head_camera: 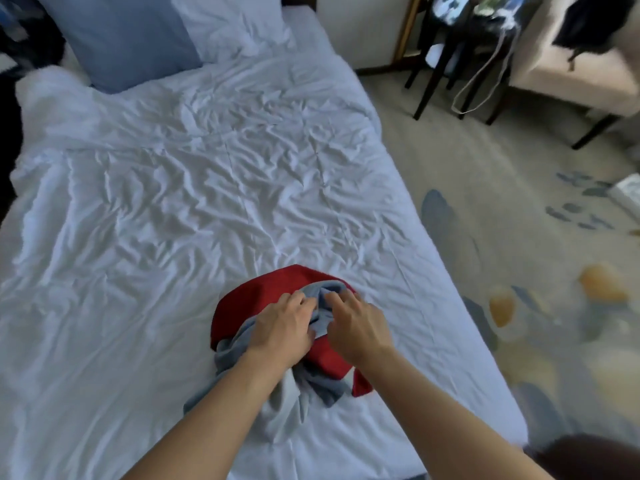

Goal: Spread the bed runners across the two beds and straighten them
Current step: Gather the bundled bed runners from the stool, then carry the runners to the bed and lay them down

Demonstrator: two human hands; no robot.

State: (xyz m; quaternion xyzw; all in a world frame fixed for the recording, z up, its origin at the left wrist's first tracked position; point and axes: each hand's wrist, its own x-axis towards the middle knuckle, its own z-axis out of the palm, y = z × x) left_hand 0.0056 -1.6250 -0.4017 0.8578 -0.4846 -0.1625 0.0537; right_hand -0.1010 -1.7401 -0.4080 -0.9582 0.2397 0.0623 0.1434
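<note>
A bunched bed runner, red (258,292) on one face and grey (322,323) on the other, lies in a heap near the foot of a bed (173,202) covered with a wrinkled white duvet. My left hand (282,329) grips a grey fold on top of the heap. My right hand (358,327) grips the same grey fold just to the right, fingers curled into the cloth. A grey tail of the runner trails toward me under my left forearm. Only one bed is in view.
A blue pillow (124,39) and a white pillow (232,22) lie at the head of the bed. To the right are patterned carpet (502,237), a dark-legged side table (450,46) with a hanging cord, and a beige armchair (571,64).
</note>
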